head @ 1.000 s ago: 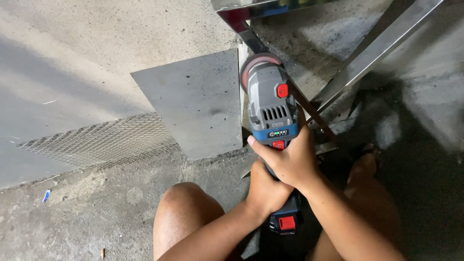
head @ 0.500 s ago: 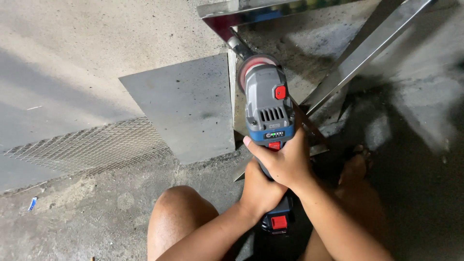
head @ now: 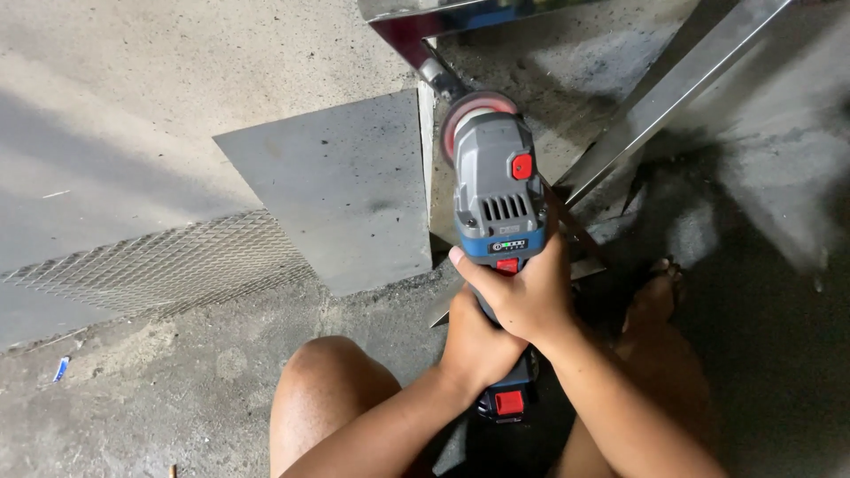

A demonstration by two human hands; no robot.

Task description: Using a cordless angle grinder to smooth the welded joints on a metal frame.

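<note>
Both hands clenched on grinder (head: 498, 190): right hand (head: 524, 292) fwd, left hand (head: 475, 341) behind. Disc (head: 471, 111) at steel frame (head: 425, 49) joint; finish unclear, grinding looks midway.

Grinder (head: 498, 190): grey housing, blue band near the grip, red button on the right side, red tab under the band, red latch on the black battery (head: 506, 400) at the near end. Disc (head: 474, 111) rim reddish-pink, I think; partly hidden. Flat sheet (head: 341, 190) left of it: plain matte grey, dark smudges. Mesh (head: 159, 265) far left: pale grey diamond pattern. Angle bars (head: 673, 88): shiny silver. Floor (head: 159, 80): mottled grey concrete, black staining right.
</note>
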